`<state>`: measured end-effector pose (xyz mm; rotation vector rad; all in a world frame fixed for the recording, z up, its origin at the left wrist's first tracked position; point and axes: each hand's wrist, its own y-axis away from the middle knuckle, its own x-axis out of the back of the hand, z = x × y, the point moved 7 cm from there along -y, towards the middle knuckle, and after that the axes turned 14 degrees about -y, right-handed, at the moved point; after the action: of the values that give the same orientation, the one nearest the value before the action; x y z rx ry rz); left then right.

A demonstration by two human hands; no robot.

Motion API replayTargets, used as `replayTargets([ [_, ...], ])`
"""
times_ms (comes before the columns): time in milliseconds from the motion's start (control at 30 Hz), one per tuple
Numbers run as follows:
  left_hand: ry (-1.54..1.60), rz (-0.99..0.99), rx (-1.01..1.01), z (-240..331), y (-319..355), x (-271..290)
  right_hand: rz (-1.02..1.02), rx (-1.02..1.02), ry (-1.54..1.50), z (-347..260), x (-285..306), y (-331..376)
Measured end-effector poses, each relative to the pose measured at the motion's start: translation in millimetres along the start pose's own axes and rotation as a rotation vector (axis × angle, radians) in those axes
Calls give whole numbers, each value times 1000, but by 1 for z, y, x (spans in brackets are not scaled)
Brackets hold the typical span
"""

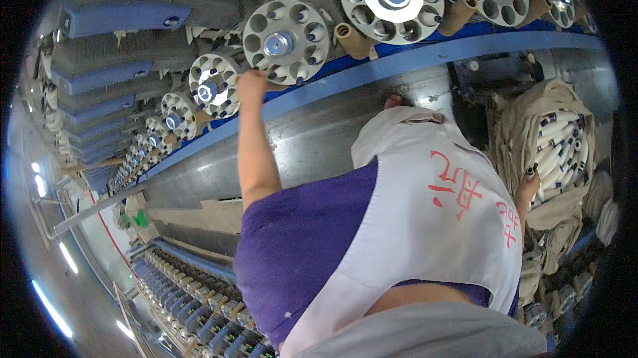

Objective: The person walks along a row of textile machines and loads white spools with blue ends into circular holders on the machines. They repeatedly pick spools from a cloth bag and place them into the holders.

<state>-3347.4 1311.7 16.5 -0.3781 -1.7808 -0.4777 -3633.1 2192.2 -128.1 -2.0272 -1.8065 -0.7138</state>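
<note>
My left hand (251, 84) reaches to the lower left rim of a round grey magazine (286, 42) with a ring of holes. Its fingers are closed, and what they hold, if anything, is too small to make out. Bobbins with dark tips sit in several of the holes. Close by on the left is another round magazine (214, 86). Over on the right, my right hand (527, 190) is closed round a bobbin (530, 173), whose dark end shows. That hand is at the edge of a cloth sack (525, 119) full of white yarn bobbins (561, 149).
A row of similar magazines runs along a blue machine rail (399, 60), with brown cone tubes (351, 40) between them. Blue machine arms (126, 19) stand at the upper left. A grey metal floor (312, 122) lies below the rail. More machine units (206, 305) line the lower left.
</note>
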Motion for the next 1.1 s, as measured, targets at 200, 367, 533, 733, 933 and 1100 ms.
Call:
replayTargets([
  [200,823,603,1,-43,-32,157,171,32,359,-53,19,17],
  [367,-9,444,-201,81,-65,101,597,-49,-263,-123,73,58],
  [533,-631,91,-197,156,-45,65,834,-1,-1078,-113,122,102],
  [733,223,593,-1001,424,114,196,574,-200,-1288,-51,132,47],
  [933,240,255,-1930,671,371,132,-267,155,371,-58,35,-22],
  [1100,-684,641,-2324,761,458,13,-492,60,752,-19,-21,-27],
])
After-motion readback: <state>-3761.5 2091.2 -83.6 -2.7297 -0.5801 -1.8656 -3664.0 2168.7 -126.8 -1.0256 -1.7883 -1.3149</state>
